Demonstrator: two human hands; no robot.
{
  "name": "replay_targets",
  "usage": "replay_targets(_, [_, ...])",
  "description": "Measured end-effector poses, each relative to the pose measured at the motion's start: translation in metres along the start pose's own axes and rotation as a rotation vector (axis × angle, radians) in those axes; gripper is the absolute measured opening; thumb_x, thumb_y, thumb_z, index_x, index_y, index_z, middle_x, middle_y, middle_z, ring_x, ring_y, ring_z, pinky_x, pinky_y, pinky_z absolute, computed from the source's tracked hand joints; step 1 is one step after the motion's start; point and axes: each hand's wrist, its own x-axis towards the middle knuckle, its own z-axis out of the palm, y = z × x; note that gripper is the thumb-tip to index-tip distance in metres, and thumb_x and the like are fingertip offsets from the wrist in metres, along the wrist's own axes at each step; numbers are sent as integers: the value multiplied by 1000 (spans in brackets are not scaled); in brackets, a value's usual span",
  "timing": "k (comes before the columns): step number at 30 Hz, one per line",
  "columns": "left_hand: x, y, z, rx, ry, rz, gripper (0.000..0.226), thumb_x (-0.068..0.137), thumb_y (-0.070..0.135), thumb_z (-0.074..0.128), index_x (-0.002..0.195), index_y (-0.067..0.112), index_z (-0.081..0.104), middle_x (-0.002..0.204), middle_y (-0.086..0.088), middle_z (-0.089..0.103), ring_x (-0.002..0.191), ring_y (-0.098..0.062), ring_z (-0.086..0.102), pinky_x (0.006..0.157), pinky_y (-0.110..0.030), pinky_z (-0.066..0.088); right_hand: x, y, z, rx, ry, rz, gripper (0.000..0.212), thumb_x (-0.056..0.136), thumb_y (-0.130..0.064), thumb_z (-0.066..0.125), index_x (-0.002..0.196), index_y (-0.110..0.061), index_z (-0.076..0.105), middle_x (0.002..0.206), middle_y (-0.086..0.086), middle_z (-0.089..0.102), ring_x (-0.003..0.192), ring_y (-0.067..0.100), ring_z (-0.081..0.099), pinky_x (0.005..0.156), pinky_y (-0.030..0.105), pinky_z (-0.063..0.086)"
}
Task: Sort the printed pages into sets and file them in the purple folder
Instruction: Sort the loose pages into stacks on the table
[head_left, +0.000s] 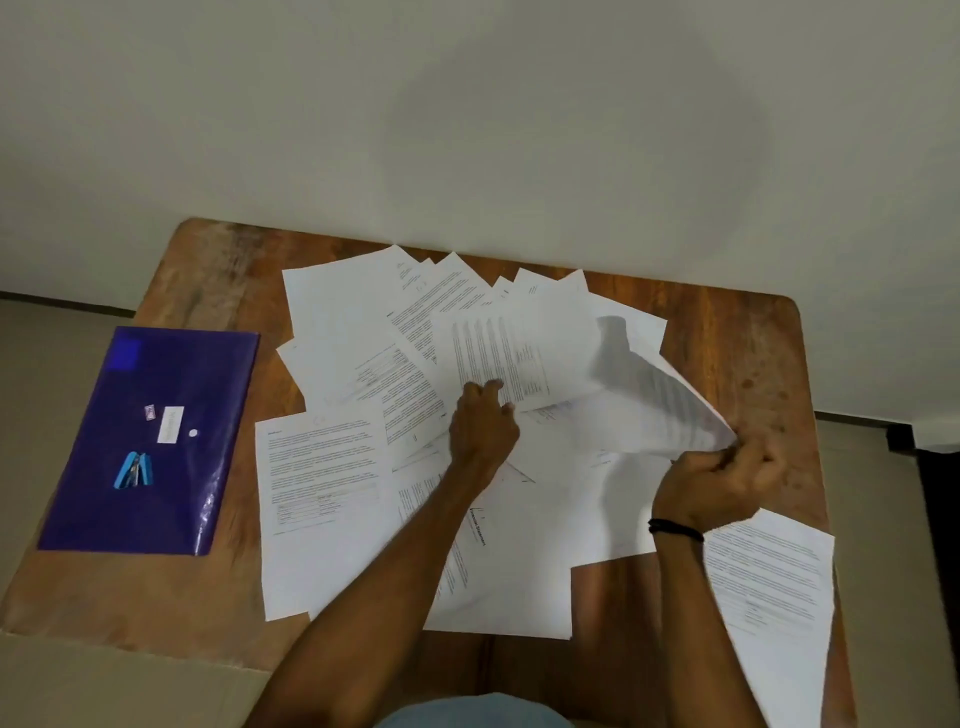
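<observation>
Several printed pages (332, 467) lie fanned and overlapping across the middle of the wooden table (727, 338). My right hand (722, 483) pinches the corner of one printed sheet (670, 400) and holds it curled up off the pile. My left hand (480, 431) rests on the pages in the centre, its fingertips at the lower edge of a text page (498, 358). The purple folder (150, 441) lies flat at the table's left edge, apart from both hands.
A small blue stapler (134, 470) and a white label lie on top of the folder. One more printed page (774, 597) hangs over the table's near right corner. A pale wall runs along the table's far edge. Floor shows on both sides.
</observation>
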Motion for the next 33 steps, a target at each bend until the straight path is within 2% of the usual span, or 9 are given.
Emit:
replay_targets(3, [2, 19, -4, -121, -46, 88, 77, 90, 31, 71, 153, 25, 27, 143, -9, 36, 130, -24, 39, 102, -42, 46, 23, -9, -19, 72, 48, -162, 11, 96, -9, 61, 102, -6, 70, 97, 20, 63, 89, 31, 62, 74, 33, 51])
replay_targets(7, [-5, 35, -2, -128, -128, 263, 109, 74, 46, 83, 157, 28, 15, 158, -9, 21, 141, -31, 24, 111, -51, 29, 50, -27, -43, 119, -203, -361, 21, 94, -8, 57, 99, 7, 70, 95, 24, 65, 88, 33, 60, 76, 35, 51])
replay_targets(12, [-10, 32, 7, -294, 19, 424, 47, 80, 33, 78, 121, 15, 63, 131, -12, 62, 121, -26, 57, 103, -47, 44, 80, -39, -57, 174, -467, -393, 22, 95, -8, 55, 102, 7, 69, 101, 24, 69, 91, 38, 64, 86, 44, 56])
replay_targets(16, [-21, 28, -6, -482, -159, 215, 13, 93, 19, 69, 83, 10, 70, 79, 4, 68, 74, -6, 61, 71, -27, 49, 68, -41, -46, 239, -477, -82, 52, 96, -38, 64, 140, -14, 50, 136, 11, 56, 121, 19, 55, 96, 29, 48])
replay_targets(18, [-22, 19, -8, -602, -179, 67, 11, 94, 24, 68, 91, 15, 71, 88, 1, 70, 82, -13, 66, 77, -34, 57, 50, -24, -29, 191, -569, 124, 77, 87, -56, 69, 147, -18, 38, 142, 10, 51, 126, 25, 53, 103, 42, 48])
replay_targets(21, [-23, 7, -7, -690, -179, -27, 20, 95, 23, 67, 115, 20, 69, 110, 0, 71, 102, -19, 68, 92, -37, 56, 23, 17, -11, 181, -929, 453, 82, 71, -73, 72, 129, -16, 59, 123, 4, 66, 113, 23, 63, 98, 46, 52])
replay_targets(23, [-24, 2, -3, -686, -196, -64, 34, 95, 22, 67, 129, 16, 64, 119, 3, 68, 107, -15, 65, 96, -33, 53, 3, 40, -11, 231, -1150, 633, 66, 69, -66, 78, 111, -17, 67, 107, 1, 72, 104, 26, 68, 90, 43, 56])
replay_targets(26, [-26, 1, 8, -706, -289, -133, 37, 95, 21, 67, 132, 17, 62, 115, 7, 68, 101, -6, 65, 87, -21, 54, -13, 75, -10, 146, -1211, 516, 45, 83, -46, 77, 75, -7, 56, 76, 10, 65, 74, 30, 65, 66, 43, 54])
replay_targets(33, [-24, 14, 50, -556, -390, -216, 27, 96, 17, 65, 123, 18, 63, 105, -7, 73, 90, -22, 70, 74, -27, 53, 55, 134, 23, 112, -934, 535, 19, 92, -17, 70, 106, -3, 71, 106, 10, 73, 96, 27, 68, 89, 44, 56])
